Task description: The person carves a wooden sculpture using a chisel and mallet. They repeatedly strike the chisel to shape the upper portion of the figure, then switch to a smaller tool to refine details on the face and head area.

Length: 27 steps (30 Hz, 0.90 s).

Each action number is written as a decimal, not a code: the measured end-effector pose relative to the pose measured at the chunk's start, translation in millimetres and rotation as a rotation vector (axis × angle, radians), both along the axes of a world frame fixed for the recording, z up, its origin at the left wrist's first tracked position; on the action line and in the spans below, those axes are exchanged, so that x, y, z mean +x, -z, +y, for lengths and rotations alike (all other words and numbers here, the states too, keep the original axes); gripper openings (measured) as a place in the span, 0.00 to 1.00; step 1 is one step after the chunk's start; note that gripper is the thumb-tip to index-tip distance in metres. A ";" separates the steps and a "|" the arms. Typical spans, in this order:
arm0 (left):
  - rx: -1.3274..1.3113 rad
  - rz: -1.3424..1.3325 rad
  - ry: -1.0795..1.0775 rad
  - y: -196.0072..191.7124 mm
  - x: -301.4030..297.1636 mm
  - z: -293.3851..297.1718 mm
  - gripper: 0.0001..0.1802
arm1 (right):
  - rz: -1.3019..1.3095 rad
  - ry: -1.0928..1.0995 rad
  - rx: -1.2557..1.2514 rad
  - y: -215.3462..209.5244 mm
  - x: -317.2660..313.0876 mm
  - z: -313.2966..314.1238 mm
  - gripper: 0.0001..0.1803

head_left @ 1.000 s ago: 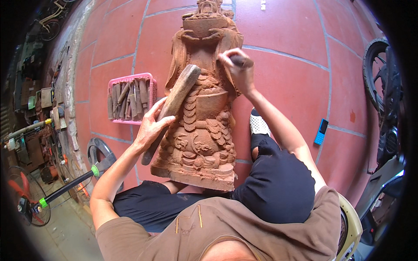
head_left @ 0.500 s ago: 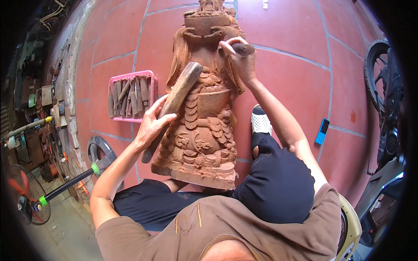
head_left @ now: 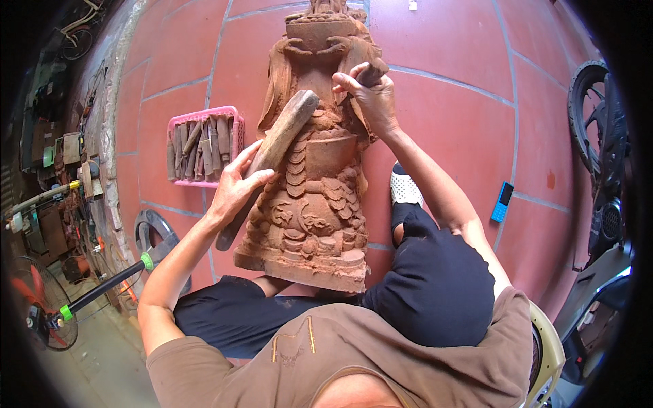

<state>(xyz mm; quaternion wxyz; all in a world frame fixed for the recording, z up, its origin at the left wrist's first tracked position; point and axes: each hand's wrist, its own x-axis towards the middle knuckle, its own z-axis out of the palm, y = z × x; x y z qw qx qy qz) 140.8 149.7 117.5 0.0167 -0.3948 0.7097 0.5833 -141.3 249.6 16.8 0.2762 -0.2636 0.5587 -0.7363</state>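
Note:
A reddish-brown carved wooden statue [head_left: 316, 153] lies on its back before me, its base near my legs and its head at the top edge. My left hand [head_left: 235, 187] grips a long, worn wooden mallet [head_left: 289, 126], thumb along its side, slanting over the statue's left part. Near the statue's upper right side, my right hand [head_left: 373, 102] holds a chisel by its dark wooden handle [head_left: 373, 71]. The chisel's blade is hidden behind the hand and the carving. Coin-like scales and rounded shapes cover the statue's lower front.
Left of the statue stands a pink plastic basket [head_left: 238, 136] of wooden-handled tools. A blue phone [head_left: 502, 202] lies on the red tiles [head_left: 449, 129] at right. A fan [head_left: 44, 302] stands far left; a black wheel [head_left: 590, 126] is at the right edge.
My right hand has turned slightly, and the chisel handle now points more upward. My left hand and the mallet have shifted slightly left. The statue lies as before.

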 end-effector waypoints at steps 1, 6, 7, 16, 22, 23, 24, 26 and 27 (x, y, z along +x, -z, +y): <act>-0.025 -0.005 0.004 0.3 0.4 -1.0 0.39 | 0.028 0.012 -0.010 3.4 3.4 1.6 0.08; 0.018 -0.013 -0.020 -3.6 5.9 -0.5 0.39 | 0.198 -0.044 0.032 10.1 29.3 40.5 0.08; 0.016 -0.012 -0.015 -4.3 6.2 0.0 0.39 | 0.230 -0.073 0.007 10.7 35.0 49.0 0.08; 0.017 -0.003 -0.031 0.4 11.8 -2.3 0.39 | 0.302 0.011 0.166 14.0 34.4 83.9 0.07; 0.044 -0.057 -0.033 -4.8 9.7 -2.4 0.39 | 0.087 -0.055 0.224 -11.1 31.6 73.8 0.07; 0.047 -0.056 -0.033 -3.8 9.3 -2.4 0.39 | 0.056 -0.045 0.182 -10.7 28.2 66.1 0.07; 0.050 -0.055 -0.034 -2.7 9.1 -2.5 0.39 | 0.093 -0.054 0.156 -8.7 23.7 57.7 0.08; 0.021 -0.003 -0.036 4.9 13.8 -3.2 0.39 | 0.340 -0.021 0.154 1.1 16.6 36.0 0.09; 0.008 0.025 -0.036 7.4 14.7 -2.9 0.39 | 0.466 -0.002 0.154 6.3 13.7 30.0 0.09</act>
